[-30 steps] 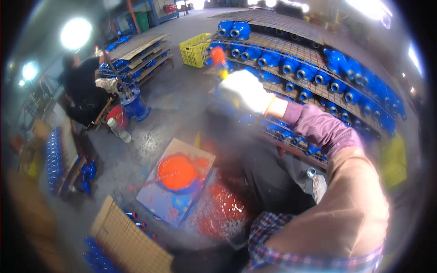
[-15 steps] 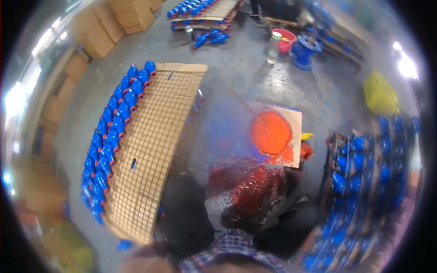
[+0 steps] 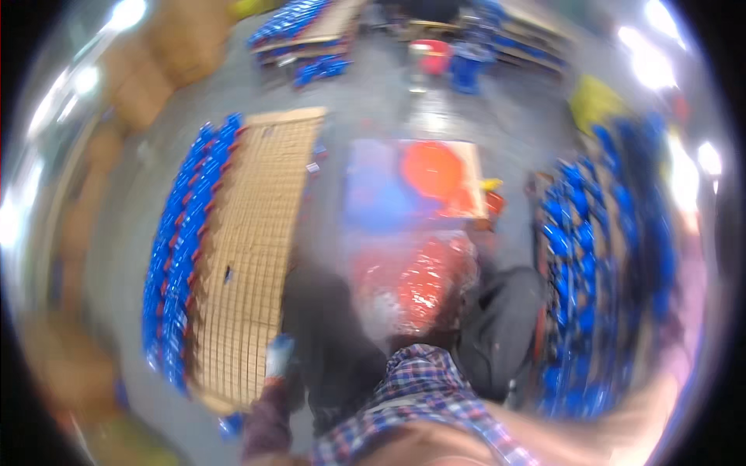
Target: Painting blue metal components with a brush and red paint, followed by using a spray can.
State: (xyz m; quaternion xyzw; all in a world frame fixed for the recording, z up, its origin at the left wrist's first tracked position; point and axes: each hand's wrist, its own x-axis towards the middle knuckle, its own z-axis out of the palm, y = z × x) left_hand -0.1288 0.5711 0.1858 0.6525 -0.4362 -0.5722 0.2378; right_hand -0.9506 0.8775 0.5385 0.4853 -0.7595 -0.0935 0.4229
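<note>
My left hand (image 3: 277, 359), in a pale glove, is low beside the near right edge of a long gridded tan board (image 3: 249, 233). A bit of blue shows at its fingers, but blur hides whether it is held. My right arm, in a mauve sleeve (image 3: 685, 303), reaches along the right rim past rows of blue parts (image 3: 571, 233). Glare and smear hide its fingers. Between my knees and beyond lies a red, glossy plastic-covered mound (image 3: 423, 283). Past it, a round pool of bright orange paint (image 3: 432, 169) rests on a blue-stained board (image 3: 377, 190).
Two rows of blue parts with red ends (image 3: 186, 241) line the tan board's left side. A red bucket (image 3: 432, 57) and a blue flanged piece (image 3: 466, 70) stand farther off. Cardboard boxes (image 3: 132, 85) are at left, a yellow bag (image 3: 594, 105) at far right.
The view has shifted, so the paint board now appears higher and farther left. My left hand has come into clear sight beside the tan board; my right arm shows more at the right rim.
</note>
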